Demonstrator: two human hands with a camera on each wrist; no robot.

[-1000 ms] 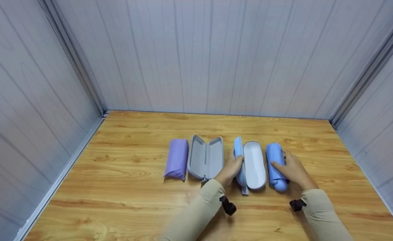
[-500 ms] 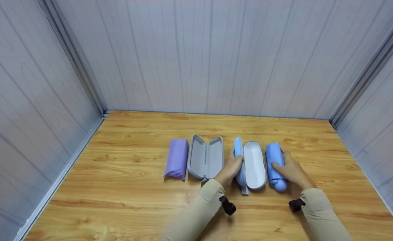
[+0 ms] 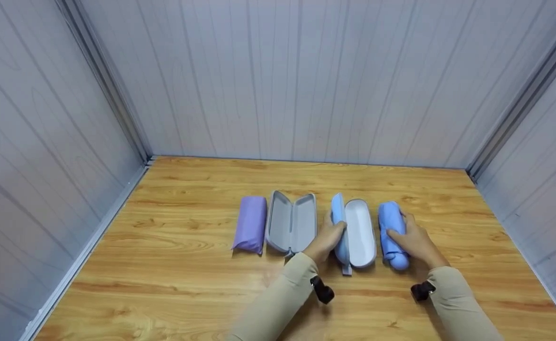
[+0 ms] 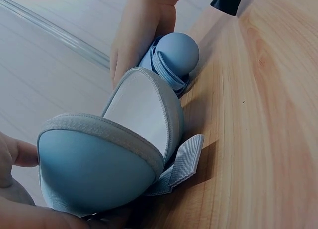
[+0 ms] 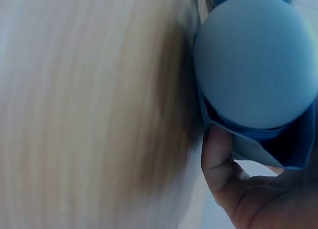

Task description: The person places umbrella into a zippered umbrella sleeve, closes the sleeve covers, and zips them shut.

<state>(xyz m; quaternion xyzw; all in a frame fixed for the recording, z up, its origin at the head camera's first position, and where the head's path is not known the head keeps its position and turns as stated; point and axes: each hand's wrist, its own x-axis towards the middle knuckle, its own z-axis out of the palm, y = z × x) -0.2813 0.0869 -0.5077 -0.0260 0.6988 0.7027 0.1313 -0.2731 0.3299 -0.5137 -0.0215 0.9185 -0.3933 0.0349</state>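
Holding blue umbrella (image 3: 391, 221), gripping open blue case (image 3: 360, 232)

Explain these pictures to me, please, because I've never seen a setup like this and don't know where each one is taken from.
There's no machine here, just a person's two bare hands. The wide view comes from a camera worn on the head, looking down at the table. The two close views come from a camera on each wrist, probably the black devices you can see there. On the table, from left to right in the wide view, lie a purple bundle, an open grey case and an open blue case, white inside. The left hand holds one half of the blue case. The right hand grips a blue bundle with a round end, perhaps a folded umbrella.
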